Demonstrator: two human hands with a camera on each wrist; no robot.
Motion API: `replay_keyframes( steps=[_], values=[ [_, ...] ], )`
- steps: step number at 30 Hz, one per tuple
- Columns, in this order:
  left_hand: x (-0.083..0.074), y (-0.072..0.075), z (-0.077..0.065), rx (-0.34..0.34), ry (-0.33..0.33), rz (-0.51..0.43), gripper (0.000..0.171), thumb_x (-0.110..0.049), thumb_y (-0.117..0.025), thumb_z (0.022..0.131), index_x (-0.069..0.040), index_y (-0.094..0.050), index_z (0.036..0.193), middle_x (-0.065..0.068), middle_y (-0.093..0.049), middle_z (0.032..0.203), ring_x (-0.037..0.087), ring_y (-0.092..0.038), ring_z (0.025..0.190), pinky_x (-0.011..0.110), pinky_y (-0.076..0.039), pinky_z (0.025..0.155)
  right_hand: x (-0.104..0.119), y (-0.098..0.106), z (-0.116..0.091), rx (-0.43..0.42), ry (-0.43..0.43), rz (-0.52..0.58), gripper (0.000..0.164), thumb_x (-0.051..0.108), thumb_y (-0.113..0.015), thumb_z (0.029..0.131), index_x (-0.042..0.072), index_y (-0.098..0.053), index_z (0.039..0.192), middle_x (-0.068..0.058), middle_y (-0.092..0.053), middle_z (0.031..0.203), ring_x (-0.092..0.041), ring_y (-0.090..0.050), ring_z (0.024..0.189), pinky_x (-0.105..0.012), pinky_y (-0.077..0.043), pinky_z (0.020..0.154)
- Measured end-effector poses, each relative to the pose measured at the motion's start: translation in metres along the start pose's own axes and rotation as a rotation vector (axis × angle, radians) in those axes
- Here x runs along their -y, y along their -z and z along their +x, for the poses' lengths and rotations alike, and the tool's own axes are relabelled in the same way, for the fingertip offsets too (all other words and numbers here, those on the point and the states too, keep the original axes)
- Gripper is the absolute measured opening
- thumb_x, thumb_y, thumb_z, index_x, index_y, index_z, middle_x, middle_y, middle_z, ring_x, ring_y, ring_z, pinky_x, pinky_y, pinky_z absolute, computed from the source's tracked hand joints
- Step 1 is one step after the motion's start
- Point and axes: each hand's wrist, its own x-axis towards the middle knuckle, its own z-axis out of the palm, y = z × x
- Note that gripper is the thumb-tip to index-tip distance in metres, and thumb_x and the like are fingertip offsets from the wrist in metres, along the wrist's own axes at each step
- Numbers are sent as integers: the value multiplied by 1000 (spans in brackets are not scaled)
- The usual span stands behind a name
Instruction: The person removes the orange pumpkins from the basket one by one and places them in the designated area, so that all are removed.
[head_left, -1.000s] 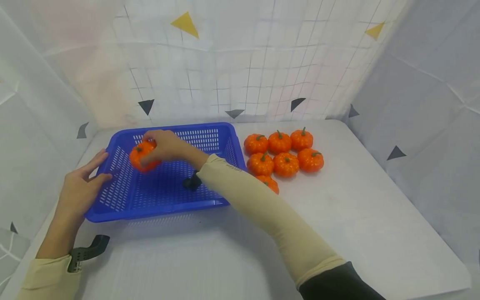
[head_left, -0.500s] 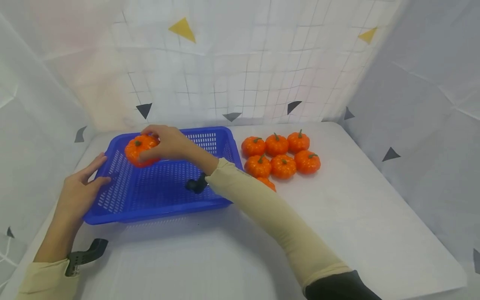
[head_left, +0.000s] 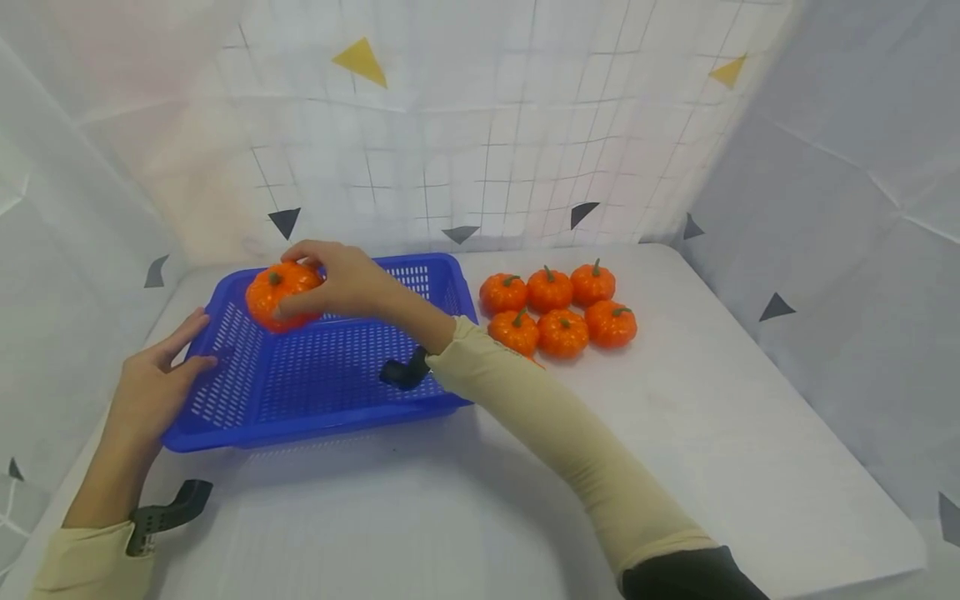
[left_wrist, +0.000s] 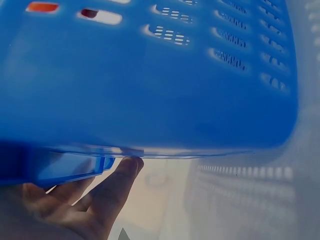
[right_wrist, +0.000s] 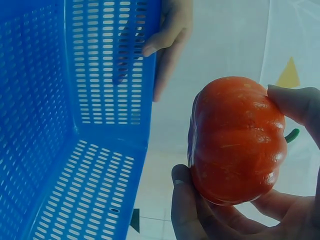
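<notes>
My right hand [head_left: 348, 279] holds a small orange pumpkin [head_left: 268, 292] with a green stem, above the left back part of a blue perforated basket [head_left: 300, 429]. In the right wrist view, thumb and fingers grip opposite sides of the pumpkin [right_wrist: 235, 142], which is apart from the basket [right_wrist: 107, 131]. My left hand [head_left: 153, 379] grips the basket's left rim. Its thumb lies over the rim while the fingers stay outside, as the right wrist view shows of this hand [right_wrist: 175, 35]. From the left wrist, the basket wall [left_wrist: 150, 100] fills most of the view.
Several more orange pumpkins [head_left: 564, 333] stand in rows on the white table [head_left: 712, 417], right of the basket; my right sleeve [head_left: 555, 425] partly hides one. White sheets with black and yellow triangles [head_left: 362, 62] hang behind and at the sides.
My right hand has raised the pumpkin from inside the basket to above it, shifting slightly left. The left hand keeps its place on the rim. The head view has shifted a little.
</notes>
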Motion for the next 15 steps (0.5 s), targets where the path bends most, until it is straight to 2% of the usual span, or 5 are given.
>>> replay_keyframes(
  steps=[6, 15],
  values=[
    [0, 0, -1, 5, 11, -1, 60, -27, -52, 109, -21, -29, 164, -7, -23, 168, 37, -12, 156, 68, -11, 119, 4, 3, -9, 7, 13, 2, 63, 32, -86, 86, 17, -60, 141, 1, -61, 134, -11, -55, 112, -17, -54, 80],
    [-2, 0, -1, 3, -8, -2, 59, -25, -52, 109, -19, -30, 164, -6, -23, 168, 38, -13, 155, 68, -13, 119, 5, 14, -25, -4, 10, 9, 68, 35, -87, 85, 17, -59, 145, 2, -61, 134, -12, -56, 111, -18, -55, 81]
  ],
)
